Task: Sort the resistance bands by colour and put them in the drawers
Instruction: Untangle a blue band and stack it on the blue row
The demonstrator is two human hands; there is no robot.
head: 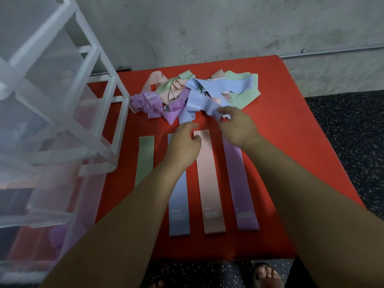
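A tangled pile of resistance bands (187, 92) in pink, green, blue and purple lies at the back of the red mat (280, 142). In front of it lie flat a green band (144, 161), a blue band (179, 206), a pink band (209, 179) and a purple band (239, 179), side by side. My right hand (236, 127) pinches a blue band (209, 104) at the pile's near edge. My left hand (184, 142) hovers over the top of the flat blue band with fingers loosely curled, holding nothing.
A translucent white drawer unit (62, 121) stands at the left, its frame partly on the mat. A grey concrete wall (207, 28) rises behind the mat. Dark speckled floor (353, 132) lies to the right and in front, where my feet show.
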